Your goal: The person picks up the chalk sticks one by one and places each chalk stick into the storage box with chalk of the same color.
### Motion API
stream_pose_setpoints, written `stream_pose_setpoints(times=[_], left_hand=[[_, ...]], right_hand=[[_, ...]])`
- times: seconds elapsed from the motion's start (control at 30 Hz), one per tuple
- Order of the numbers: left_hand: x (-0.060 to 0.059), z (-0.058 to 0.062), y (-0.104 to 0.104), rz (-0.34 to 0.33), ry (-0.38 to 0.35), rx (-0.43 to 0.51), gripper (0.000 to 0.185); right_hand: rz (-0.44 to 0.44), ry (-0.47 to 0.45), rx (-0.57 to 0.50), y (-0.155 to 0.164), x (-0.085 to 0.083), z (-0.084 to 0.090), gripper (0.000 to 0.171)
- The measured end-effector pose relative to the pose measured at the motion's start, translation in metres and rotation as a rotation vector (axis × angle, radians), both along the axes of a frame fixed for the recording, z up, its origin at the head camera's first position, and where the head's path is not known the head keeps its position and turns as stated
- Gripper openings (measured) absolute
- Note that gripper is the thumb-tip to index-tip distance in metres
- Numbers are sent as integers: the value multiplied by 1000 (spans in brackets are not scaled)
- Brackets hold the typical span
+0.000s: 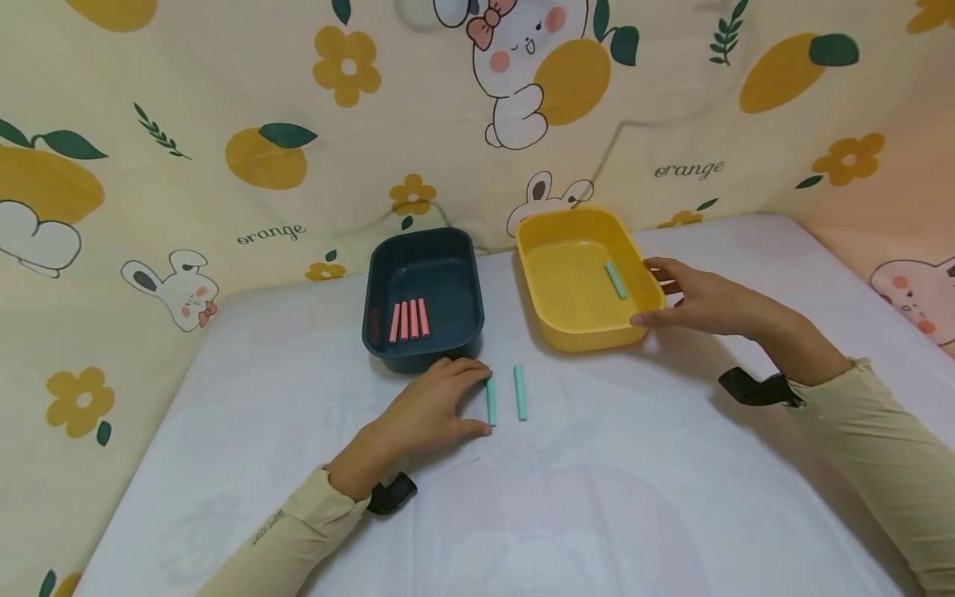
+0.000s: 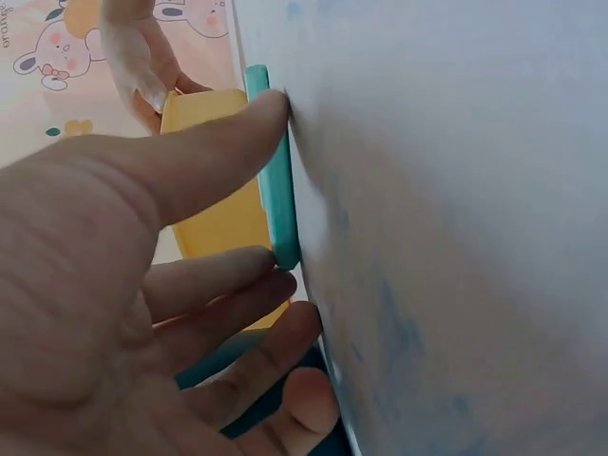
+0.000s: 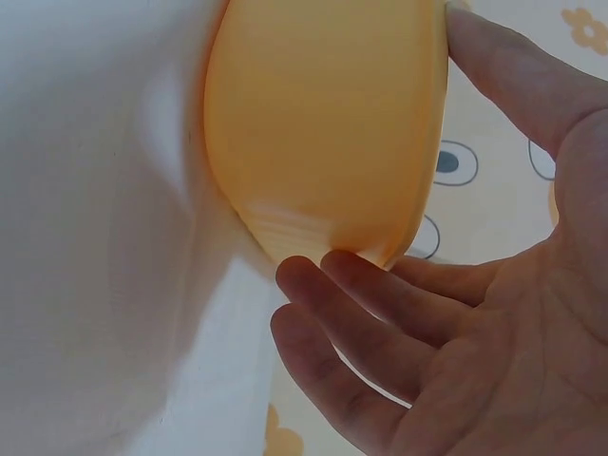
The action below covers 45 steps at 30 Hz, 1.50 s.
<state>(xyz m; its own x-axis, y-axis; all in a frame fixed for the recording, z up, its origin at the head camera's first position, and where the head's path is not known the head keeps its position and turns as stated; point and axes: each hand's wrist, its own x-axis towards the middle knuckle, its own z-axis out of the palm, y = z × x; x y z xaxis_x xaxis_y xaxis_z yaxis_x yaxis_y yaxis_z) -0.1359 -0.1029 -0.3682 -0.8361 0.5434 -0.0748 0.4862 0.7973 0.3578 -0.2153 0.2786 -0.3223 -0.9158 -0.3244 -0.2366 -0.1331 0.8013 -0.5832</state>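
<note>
Head view, surface: I see a white sheet (image 1: 597, 506) covering the tabletop, faint printed shapes showing on it.
Backdrop: cream cloth (image 1: 448, 157) rises behind the far edge, patterned with oranges, flowers and rabbits.
Dark blue tray (image 1: 448, 286): near the far edge; four pink sticks (image 1: 414, 320) lie side by side in its near-left part.
Yellow tray (image 1: 563, 290): right of that one; one short green stick (image 1: 615, 280) lies by its right wall.
Left hand (image 1: 429, 406): thumb and fingertips pinch the left green stick (image 1: 492, 404) at its ends, on the sheet just off the dark blue tray's near-right corner.
Loose green stick (image 1: 521, 394): just right of the pinched one, nearly parallel.
Right hand (image 1: 709, 300): thumb and fingers bend round the yellow tray's near-right corner, touching wall and rim.
Materials: I read the trays as smooth, round-cornered plastic; the sticks are slim, straight and matte.
</note>
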Motion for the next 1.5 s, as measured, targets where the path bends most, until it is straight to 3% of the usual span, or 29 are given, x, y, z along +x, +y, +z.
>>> stream_pose_setpoints(times=[0.3, 0.53, 0.93, 1.13, 1.37, 1.5], left_hand=[[-2, 0, 4, 3, 20, -10, 75], [-2, 3, 11, -4, 5, -46, 75], [-4, 12, 26, -30, 18, -122, 73], [-6, 18, 36, -46, 30, -58, 76], [-14, 37, 43, -78, 34, 86, 77], [-19, 42, 44, -103, 90, 155, 76]], right_hand=[[5, 21, 1, 2, -1, -1, 99], [7, -17, -45, 4, -4, -6, 100], [11, -19, 0, 6, -5, -6, 103], [15, -30, -7, 5, -6, -8, 102], [7, -24, 20, 8, -7, -9, 104], [-7, -46, 26, 6, -7, -7, 106]])
